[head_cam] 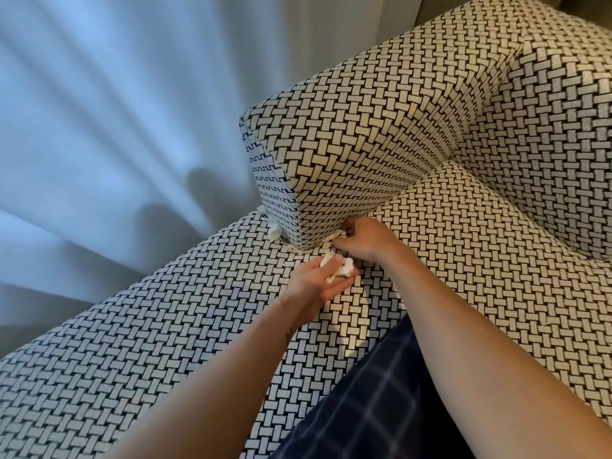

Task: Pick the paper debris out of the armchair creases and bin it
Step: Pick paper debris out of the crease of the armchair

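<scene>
An armchair in black-and-white basket-weave fabric fills the view, with its seat cushion in front and its left armrest rising behind. My left hand lies palm up on the seat and holds crumpled white paper scraps. My right hand is at the crease where the armrest meets the seat, its fingertips pinching a small white paper bit there. Another white paper scrap is wedged in the crease at the armrest's front corner, left of both hands.
A pale curtain hangs close behind the armchair on the left. The chair's backrest stands at the right. Dark blue checked fabric on my leg covers the seat at the bottom. No bin is in view.
</scene>
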A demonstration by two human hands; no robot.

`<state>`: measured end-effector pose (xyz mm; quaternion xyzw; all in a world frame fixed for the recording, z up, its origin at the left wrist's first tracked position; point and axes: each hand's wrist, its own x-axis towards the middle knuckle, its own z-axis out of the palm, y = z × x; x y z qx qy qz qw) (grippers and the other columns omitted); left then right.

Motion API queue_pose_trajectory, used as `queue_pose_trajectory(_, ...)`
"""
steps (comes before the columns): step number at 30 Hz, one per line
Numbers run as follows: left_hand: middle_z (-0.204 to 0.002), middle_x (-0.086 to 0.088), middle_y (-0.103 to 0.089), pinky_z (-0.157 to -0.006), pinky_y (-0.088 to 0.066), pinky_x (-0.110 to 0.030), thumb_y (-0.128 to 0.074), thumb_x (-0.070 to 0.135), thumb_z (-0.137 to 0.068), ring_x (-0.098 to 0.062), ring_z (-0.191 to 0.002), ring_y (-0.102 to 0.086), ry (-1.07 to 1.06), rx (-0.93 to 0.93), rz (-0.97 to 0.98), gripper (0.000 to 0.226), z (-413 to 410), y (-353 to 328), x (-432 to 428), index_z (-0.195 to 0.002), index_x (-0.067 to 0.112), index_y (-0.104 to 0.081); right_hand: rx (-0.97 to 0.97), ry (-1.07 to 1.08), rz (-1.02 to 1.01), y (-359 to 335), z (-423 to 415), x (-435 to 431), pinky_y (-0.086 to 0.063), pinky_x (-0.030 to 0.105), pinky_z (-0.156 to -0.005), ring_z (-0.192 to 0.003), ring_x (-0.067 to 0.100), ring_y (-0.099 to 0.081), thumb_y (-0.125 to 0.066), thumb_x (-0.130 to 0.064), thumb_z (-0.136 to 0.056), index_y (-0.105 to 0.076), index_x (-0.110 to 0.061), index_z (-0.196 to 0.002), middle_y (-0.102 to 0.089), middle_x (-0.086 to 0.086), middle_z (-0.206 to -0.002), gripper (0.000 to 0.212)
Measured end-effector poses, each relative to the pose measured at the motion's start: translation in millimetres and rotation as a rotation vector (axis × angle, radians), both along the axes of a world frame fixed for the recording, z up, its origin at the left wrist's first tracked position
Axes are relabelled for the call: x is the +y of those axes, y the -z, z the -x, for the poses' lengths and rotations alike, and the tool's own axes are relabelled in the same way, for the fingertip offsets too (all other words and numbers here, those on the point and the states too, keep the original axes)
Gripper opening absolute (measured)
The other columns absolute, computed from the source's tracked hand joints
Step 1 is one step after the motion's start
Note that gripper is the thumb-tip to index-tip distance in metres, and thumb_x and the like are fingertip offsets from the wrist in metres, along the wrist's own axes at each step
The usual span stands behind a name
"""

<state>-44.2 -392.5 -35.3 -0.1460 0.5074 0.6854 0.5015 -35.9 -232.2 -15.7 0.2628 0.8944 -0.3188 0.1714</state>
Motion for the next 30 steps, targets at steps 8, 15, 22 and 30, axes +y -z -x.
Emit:
queue_pose_trajectory(8,-0.11,-0.023,-0.073,-0.086,-0.062,-0.037,-0.061,0.015,-0.1,-0.028,-0.092,-0.076,-0.099,0.238,0.125,0.024,9.3,3.2,-14.9,-0.116,-0.003,-0.063,-0.156,-0.01,0.199,-3.0,18.0,-11.8,-0.051,0.025,-0.057,-0.058,0.014,-0.061,-0.069,-0.036,-0.089,-0.069,-0.009,-0.101,-0.07,0.001,-0.072,0.029)
queue_pose_trajectory(15,-0.108,-0.019,-0.074,-0.085,-0.062,-0.035,-0.066,0.016,-0.097,-0.023,-0.091,-0.076,-0.096,0.258,0.145,0.02,15.0,6.9,-20.3,-0.109,0.001,-0.068,-0.272,0.063,0.386,0.9,31.7,-13.2,-0.045,0.022,-0.042,-0.043,0.014,-0.056,-0.07,-0.024,-0.093,-0.071,0.004,-0.097,-0.071,0.011,-0.066,0.028)
queue_pose_trajectory(22,-0.112,-0.022,-0.073,-0.084,-0.062,-0.032,-0.068,0.014,-0.095,-0.029,-0.098,-0.075,-0.086,0.167,0.101,0.029,18.1,2.7,-20.8,-0.118,-0.003,-0.063,-0.078,0.074,0.352,10.1,16.0,-6.4,-0.043,0.025,-0.044,-0.041,0.012,-0.052,-0.071,-0.035,-0.094,-0.066,-0.014,-0.102,-0.062,0.001,-0.055,0.023)
queue_pose_trajectory(30,-0.113,-0.024,-0.073,-0.101,-0.054,-0.046,-0.066,0.022,-0.097,-0.034,-0.101,-0.074,-0.127,0.101,0.077,0.032,21.4,2.5,-18.6,-0.12,0.001,-0.061,0.031,0.207,0.367,14.1,7.4,-11.3,-0.042,0.022,-0.042,-0.033,0.01,-0.05,-0.059,-0.025,-0.102,-0.063,-0.01,-0.078,-0.058,-0.001,-0.045,0.028)
